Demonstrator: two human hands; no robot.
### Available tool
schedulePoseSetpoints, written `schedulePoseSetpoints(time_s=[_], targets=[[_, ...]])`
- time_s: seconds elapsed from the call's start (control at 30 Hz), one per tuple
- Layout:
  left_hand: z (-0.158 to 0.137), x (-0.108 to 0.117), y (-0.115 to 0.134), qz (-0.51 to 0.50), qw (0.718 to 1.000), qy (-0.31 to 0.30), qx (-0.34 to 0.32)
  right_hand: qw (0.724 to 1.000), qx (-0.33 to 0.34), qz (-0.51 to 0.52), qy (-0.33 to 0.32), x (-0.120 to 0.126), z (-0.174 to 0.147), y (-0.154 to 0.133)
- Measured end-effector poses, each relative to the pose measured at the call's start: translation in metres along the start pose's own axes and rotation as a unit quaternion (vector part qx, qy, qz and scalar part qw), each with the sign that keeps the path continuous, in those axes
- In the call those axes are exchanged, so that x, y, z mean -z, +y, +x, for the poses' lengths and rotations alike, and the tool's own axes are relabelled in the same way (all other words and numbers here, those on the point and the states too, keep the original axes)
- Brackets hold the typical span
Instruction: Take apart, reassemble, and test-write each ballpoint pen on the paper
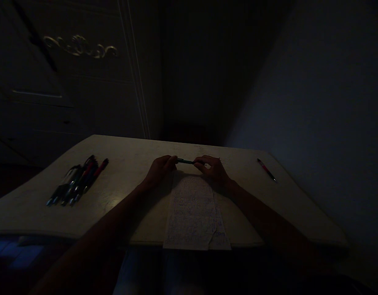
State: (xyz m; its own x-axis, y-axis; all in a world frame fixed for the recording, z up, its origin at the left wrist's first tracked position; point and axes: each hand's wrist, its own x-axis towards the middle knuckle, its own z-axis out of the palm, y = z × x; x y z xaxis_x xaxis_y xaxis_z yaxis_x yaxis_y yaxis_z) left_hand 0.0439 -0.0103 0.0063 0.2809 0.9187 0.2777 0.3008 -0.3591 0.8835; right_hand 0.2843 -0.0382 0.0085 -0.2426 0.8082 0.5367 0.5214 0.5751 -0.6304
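Note:
A dark green pen (185,161) is held level above the far part of the table, stretched between both hands. My left hand (161,167) pinches its left end, and my right hand (211,167) pinches its right end with thumb and fingers. Below the hands lies a creased paper sheet (191,209) covered in handwriting, its near edge reaching the table's front edge. To the left rests a pile of several pens (76,180), dark, red and pale. A single red and dark pen (266,170) lies apart on the right. The light is dim.
The pale table (127,155) has a worn top. Behind it on the left stands a dark cabinet (93,90) with a gilded ornament (81,46). A wall (324,123) rises along the right side. My legs (164,270) are under the front edge.

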Motion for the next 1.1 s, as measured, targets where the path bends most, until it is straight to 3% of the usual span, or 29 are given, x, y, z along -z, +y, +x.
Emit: schedulePoseSetpoints(time_s=[0.27, 0.4, 0.53, 0.8, 0.93, 1.03, 1.1], targets=[[0.007, 0.002, -0.01, -0.125, 0.989, -0.045, -0.068, 1.0, 0.003, 0.006, 0.009, 0.003, 0.0, -0.002], [0.006, -0.001, -0.008, -0.08, 0.996, 0.02, -0.016, 1.0, 0.009, -0.003, 0.009, 0.001, -0.001, -0.001], [0.002, 0.0, 0.0, -0.02, 1.0, 0.002, 0.02, 1.0, 0.015, -0.013, 0.004, 0.001, -0.001, 0.002], [0.008, 0.004, -0.016, -0.072, 0.992, -0.026, -0.102, 1.0, 0.017, -0.014, -0.005, 0.003, 0.0, 0.002], [0.007, 0.001, -0.012, -0.047, 0.997, 0.013, -0.051, 1.0, 0.019, -0.025, -0.002, 0.003, 0.0, 0.003], [0.003, 0.0, -0.003, -0.019, 1.0, 0.004, 0.01, 0.999, 0.023, -0.031, -0.007, 0.003, 0.0, 0.005], [0.002, 0.001, 0.0, -0.014, 1.0, -0.01, 0.012, 0.999, 0.025, -0.037, -0.01, 0.003, 0.0, 0.005]])
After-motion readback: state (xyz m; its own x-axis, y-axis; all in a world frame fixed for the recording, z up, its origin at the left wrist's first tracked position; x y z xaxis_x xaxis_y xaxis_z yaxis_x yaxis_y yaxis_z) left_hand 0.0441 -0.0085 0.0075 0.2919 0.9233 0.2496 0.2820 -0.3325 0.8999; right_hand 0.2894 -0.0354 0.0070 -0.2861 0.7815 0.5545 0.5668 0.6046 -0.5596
